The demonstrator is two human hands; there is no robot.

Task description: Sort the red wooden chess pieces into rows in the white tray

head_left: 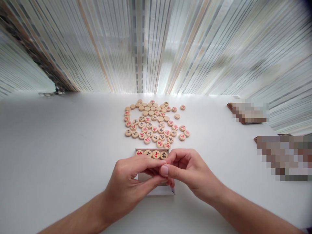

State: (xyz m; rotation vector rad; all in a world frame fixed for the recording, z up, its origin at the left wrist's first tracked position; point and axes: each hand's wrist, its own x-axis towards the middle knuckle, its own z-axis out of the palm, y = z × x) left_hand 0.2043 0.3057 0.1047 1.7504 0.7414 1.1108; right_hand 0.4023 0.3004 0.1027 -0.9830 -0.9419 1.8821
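Forearms (83, 211) slant in from both lower corners. Between them we log a shallow white open box (156, 191) on the white surface (60, 146), near edge towards us. Left hand (133, 175) arches over it, thumb and fingers partly curled; right hand (195, 172) is bent in from the other side, thumb tip against the left fingertips. Whether either has hold of a piece we cannot tell; the crossed fingertips hide the gap.

Risks, in our judgement: anything pinched there could slip and drop into the box at an angle, since fingertips are crowded together. A low knuckle or wrist could catch the light-looking wall and slide the box.

Along the box's far side lies a row of four pieces (156, 154), faces up, red and black alternating, partly covered by the left hand. We think a brush of the left index finger could push them out of line.

Just beyond the far wall, loose pieces (154, 117) crowd the surface, some plain side up. The nearest stand close enough that a forward nudge of the box could scatter them. Pixelated objects (285, 159) sit well apart, right; a striped curtain (109, 42) closes the background.
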